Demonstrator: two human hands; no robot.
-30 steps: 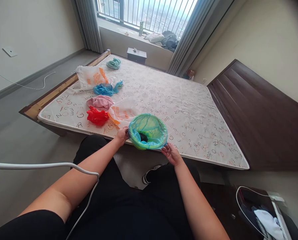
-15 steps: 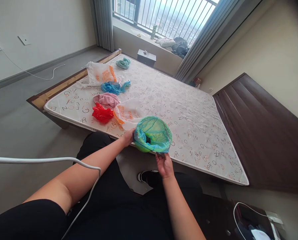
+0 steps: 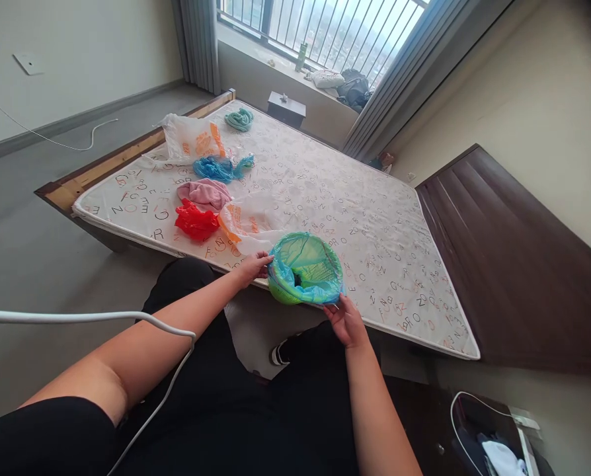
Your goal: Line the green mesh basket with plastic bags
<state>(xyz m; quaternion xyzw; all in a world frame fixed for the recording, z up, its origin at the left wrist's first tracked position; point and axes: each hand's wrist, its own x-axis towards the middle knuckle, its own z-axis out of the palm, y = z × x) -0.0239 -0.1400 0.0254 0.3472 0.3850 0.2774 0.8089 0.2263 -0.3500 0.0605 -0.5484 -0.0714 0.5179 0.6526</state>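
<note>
A green basket (image 3: 280,291) lined with a thin blue plastic bag (image 3: 320,291) is tilted at the mattress's near edge, its opening toward me; something small and dark lies inside. My left hand (image 3: 256,266) pinches the rim and bag on the left side. At the lower right, the fingers of my right hand (image 3: 345,319) grip the bag's edge at the rim. Left of the basket, a white and orange plastic bag (image 3: 250,225) lies on the mattress, beside a red bag (image 3: 196,221) and a pink cloth (image 3: 205,192).
Farther back on the mattress (image 3: 375,264) are a blue bag (image 3: 216,168), another white bag (image 3: 191,139) and a teal cloth (image 3: 239,119). A dark headboard (image 3: 513,264) stands at the right. A white cable (image 3: 171,324) crosses over my left arm.
My right hand has moved right and up along the basket's rim, and the blue liner there has shifted. My left hand still holds the left side. The view has shifted slightly.
</note>
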